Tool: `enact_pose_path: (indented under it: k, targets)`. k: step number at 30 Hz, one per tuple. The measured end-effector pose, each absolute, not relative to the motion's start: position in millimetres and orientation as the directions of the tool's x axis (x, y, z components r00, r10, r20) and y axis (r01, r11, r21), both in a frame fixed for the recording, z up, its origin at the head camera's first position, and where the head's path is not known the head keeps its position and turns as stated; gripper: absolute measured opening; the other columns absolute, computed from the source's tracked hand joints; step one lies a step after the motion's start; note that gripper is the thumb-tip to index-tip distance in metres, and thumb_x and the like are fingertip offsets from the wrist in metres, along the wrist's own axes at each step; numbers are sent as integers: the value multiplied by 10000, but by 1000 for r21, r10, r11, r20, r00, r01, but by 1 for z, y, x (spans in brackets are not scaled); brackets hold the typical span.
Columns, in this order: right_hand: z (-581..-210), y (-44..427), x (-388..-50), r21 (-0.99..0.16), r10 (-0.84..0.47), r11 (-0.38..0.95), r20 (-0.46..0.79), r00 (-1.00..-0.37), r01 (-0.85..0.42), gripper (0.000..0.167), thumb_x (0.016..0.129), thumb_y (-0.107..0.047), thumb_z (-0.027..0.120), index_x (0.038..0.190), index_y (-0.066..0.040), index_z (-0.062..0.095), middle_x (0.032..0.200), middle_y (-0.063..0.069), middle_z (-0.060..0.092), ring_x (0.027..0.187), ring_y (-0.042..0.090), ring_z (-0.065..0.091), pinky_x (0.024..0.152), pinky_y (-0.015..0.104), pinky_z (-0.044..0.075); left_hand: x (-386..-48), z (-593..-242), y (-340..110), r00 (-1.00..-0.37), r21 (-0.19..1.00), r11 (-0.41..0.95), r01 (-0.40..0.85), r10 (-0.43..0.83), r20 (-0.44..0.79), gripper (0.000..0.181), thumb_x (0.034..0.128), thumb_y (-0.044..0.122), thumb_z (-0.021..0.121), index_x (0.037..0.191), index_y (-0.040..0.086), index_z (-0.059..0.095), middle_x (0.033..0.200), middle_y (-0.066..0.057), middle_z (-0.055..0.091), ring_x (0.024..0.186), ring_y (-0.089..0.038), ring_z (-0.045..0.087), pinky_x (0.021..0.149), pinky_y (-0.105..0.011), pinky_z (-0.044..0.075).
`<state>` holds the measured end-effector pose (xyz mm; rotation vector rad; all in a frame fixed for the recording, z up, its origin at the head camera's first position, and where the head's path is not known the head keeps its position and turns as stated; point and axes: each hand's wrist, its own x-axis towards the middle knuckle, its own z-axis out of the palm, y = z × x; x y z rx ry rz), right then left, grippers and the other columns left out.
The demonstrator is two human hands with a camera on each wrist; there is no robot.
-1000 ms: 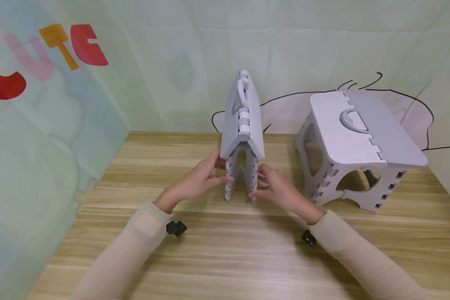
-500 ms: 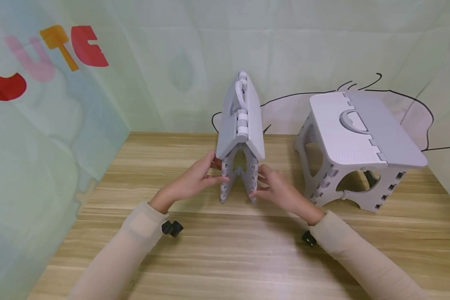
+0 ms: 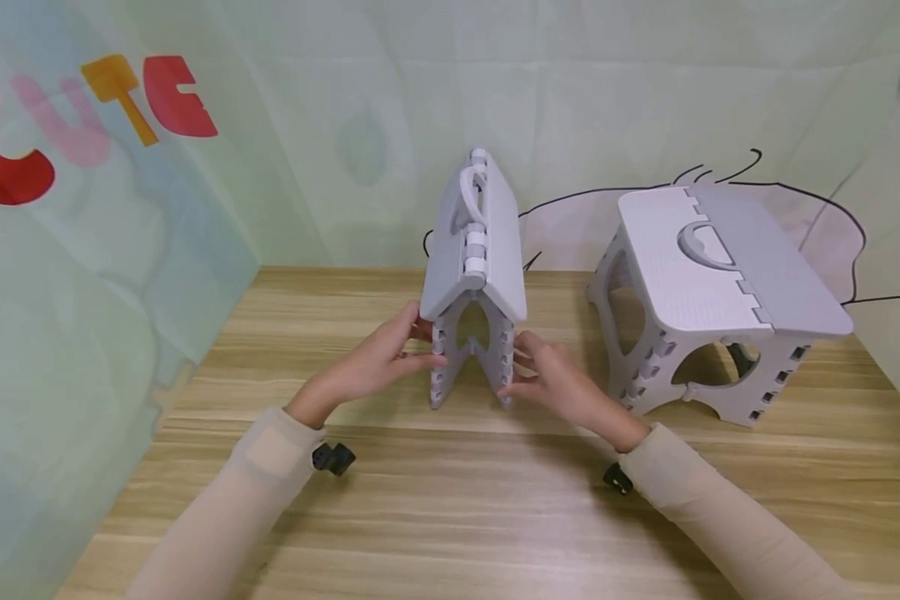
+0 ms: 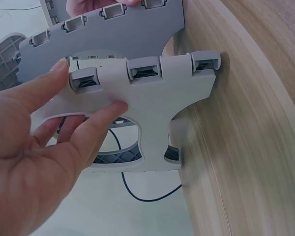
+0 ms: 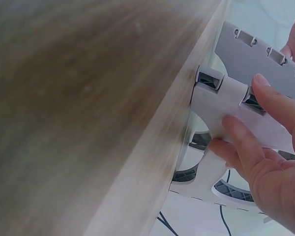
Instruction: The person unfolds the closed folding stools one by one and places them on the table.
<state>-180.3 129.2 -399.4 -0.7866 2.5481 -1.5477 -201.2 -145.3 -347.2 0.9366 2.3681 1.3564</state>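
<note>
A partly unfolded grey and white folding stool point(image 3: 504, 250) stands in the middle of the table, its top peaked like a roof and its handle at the ridge. My left hand point(image 3: 371, 358) holds the left leg panel point(image 4: 152, 103); in the left wrist view the thumb lies on the hinged edge and some fingers reach into the cut-out. On the other side, my right hand point(image 3: 558, 379) pinches the right leg panel point(image 5: 226, 101), thumb at the edge and fingers against the outer face. A gap separates the two panels.
A second folding stool point(image 3: 697, 317), fully unfolded with a flat top, stands to the right on the wood-grain table point(image 3: 450, 517). Behind and to the left hangs a pale printed cloth point(image 3: 345, 108) with coloured letters.
My left hand has moved left with the left leg panel, so the gap between the panels is wider and the top's slopes are flatter. My right hand has stayed almost still.
</note>
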Motion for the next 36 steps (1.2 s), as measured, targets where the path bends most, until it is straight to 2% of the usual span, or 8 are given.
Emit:
enact_pose_path:
  k: [9,23,36]
  targets:
    - [-402,128,-180,-858,-460,337,210,-863,-389,549,753,19,832,1194,120,521,1341,340,512,1177,479,550,894,407,520,-200,-345,-152,-759,840,363,404,645,87,584,950,44,674,1418,17,325,1330,-196,509,1212,-357,545,923,-509,516]
    - [-403,128,-181,-865,-478,309,218,-851,-395,648,763,29,818,1293,160,471,1367,342,487,1201,485,528,901,397,518,-203,-345,-163,-757,840,360,405,648,87,615,956,55,669,1455,49,309,1340,-193,509,1227,-356,535,924,-513,514]
    - [-402,128,-180,-865,-484,310,213,-849,-394,605,758,51,816,1257,155,489,1359,336,502,1200,477,532,898,390,521,-202,-346,-171,-767,845,369,387,638,73,634,967,72,659,1485,104,294,1370,-154,489,1241,-326,525,937,-496,512]
